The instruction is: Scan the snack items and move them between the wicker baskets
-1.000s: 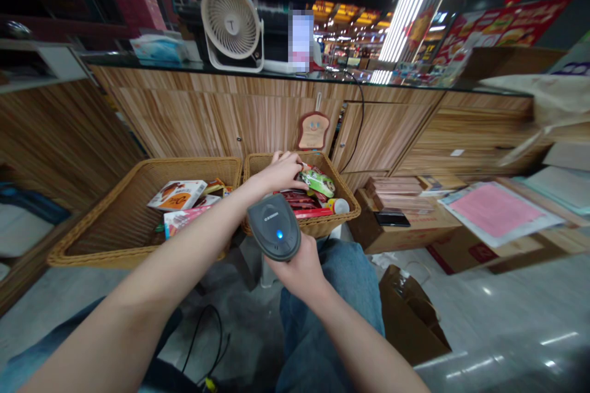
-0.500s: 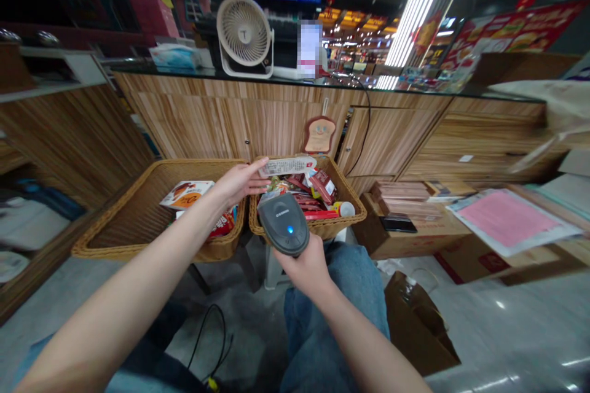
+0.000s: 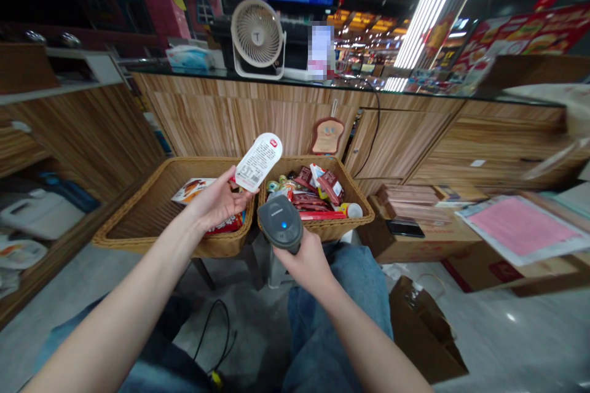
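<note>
Left hand (image 3: 216, 201): pinching white snack packet (image 3: 257, 162), printed back exposed, above rim left of wicker basket (image 3: 357, 220) | Right hand (image 3: 302, 264): gripped around handheld barcode scanner (image 3: 280, 224), blue light on, before basket, just beside packet | Red snack packets (image 3: 318, 187): inside basket

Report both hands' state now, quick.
Left hand: closed, pinching a white round-ended printed packet.
Right hand: closed, gripping a dark grey plastic handheld barcode scanner.

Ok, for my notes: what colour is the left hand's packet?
The packet is white with a red logo; head view shows it best.
</note>
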A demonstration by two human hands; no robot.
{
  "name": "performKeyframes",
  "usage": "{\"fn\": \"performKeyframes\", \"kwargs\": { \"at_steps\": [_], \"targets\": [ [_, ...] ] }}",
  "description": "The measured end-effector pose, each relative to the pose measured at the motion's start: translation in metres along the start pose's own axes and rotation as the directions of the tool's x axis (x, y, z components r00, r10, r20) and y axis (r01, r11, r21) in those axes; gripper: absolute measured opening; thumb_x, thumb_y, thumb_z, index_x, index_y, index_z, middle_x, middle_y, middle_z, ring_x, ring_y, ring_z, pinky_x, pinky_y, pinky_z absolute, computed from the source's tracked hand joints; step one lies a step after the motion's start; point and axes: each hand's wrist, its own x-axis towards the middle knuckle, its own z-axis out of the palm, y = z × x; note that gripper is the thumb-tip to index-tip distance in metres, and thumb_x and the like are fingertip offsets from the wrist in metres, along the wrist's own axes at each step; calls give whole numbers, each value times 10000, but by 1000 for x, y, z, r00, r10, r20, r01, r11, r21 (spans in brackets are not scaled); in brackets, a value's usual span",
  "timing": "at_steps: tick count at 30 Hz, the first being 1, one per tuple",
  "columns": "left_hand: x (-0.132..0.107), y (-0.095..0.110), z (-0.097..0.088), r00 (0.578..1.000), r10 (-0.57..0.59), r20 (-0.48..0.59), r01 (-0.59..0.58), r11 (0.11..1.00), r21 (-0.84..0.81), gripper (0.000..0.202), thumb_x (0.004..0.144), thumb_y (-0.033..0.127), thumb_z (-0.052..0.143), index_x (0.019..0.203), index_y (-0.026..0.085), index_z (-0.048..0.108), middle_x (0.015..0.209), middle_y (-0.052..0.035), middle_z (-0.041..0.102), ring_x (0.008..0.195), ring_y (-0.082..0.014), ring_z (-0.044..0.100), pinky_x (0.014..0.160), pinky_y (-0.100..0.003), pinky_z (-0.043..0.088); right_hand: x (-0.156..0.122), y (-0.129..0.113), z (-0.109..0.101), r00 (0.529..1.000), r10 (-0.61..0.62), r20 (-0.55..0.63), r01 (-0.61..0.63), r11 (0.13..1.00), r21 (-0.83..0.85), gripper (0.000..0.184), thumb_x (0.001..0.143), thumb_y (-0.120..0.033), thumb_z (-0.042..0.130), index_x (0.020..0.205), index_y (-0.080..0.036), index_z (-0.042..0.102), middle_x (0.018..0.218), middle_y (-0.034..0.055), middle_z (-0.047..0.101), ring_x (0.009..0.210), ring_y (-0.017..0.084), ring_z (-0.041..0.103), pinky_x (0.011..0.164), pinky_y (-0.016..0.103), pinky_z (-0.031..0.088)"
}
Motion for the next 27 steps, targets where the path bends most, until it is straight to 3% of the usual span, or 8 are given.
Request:
{"fn": "performKeyframes", "kwargs": {
  "at_steps": [6,10,16,18,21,23,25,27],
  "targets": [
    [-6,-3,-1,999,44,-24,-44,999,11,382,1005,424,589,1296,185,656,944,-131,762,557,-128,655,487,-216,594,0,0,3,1000,0,-3,0,1000,-12,102,791,-308,662,818,-212,684,800,86,792,778,292,769,688,327,576],
    [-8,-2,-4,999,40,-24,-39,998,43,392,989,460,608,1258,185,680,960,-148,760,613,-152,689,467,-207,576,0,0,3,1000,-6,-22,5,1000,-13,130,796,-316,663,857,-206,695,829,93,799,799,296,775,708,334,584],
    [-16,20,-29,978,145,-150,-136,988,73,300,1019,430,550,1100,178,690,904,-102,736,590,-114,639,435,-166,514,-1,0,3,1000,-8,-29,8,1000,6,135,794,-316,670,856,-200,701,828,93,801,797,295,771,712,339,586],
    [-21,28,-44,934,229,-275,-187,968,169,276,1018,438,554,993,192,676,824,-67,713,609,-119,637,440,-170,503,-1,0,3,999,-9,-31,9,1000,14,127,791,-312,674,849,-202,699,824,87,802,784,287,768,709,333,588],
    [-26,36,-65,816,392,-425,-259,905,336,224,968,439,647,919,220,645,809,-29,695,691,-138,659,487,-181,506,-2,-1,2,999,-11,-32,12,1000,12,110,786,-301,676,836,-205,696,818,82,803,776,281,768,713,329,590],
    [-27,36,-77,732,514,-447,-301,833,464,213,904,427,725,1010,259,649,932,-22,712,723,-149,664,500,-203,501,-2,-1,2,999,-14,-29,15,1000,9,102,785,-295,677,834,-208,696,823,79,805,775,279,769,718,328,592],
    [-26,33,-82,655,616,-438,-319,751,578,345,854,423,766,1148,298,634,1047,-23,705,731,-148,656,517,-215,487,-2,-1,2,1000,-16,-26,16,1000,9,98,784,-292,679,836,-211,697,824,77,805,773,279,770,718,327,593],
    [-23,29,-80,657,651,-379,-300,688,661,496,855,427,764,1304,315,583,1012,-11,691,729,-138,635,550,-212,462,-2,-1,2,1000,-19,-24,19,1000,12,100,783,-292,680,841,-213,697,821,75,805,767,279,770,714,326,593]
  ]
}}
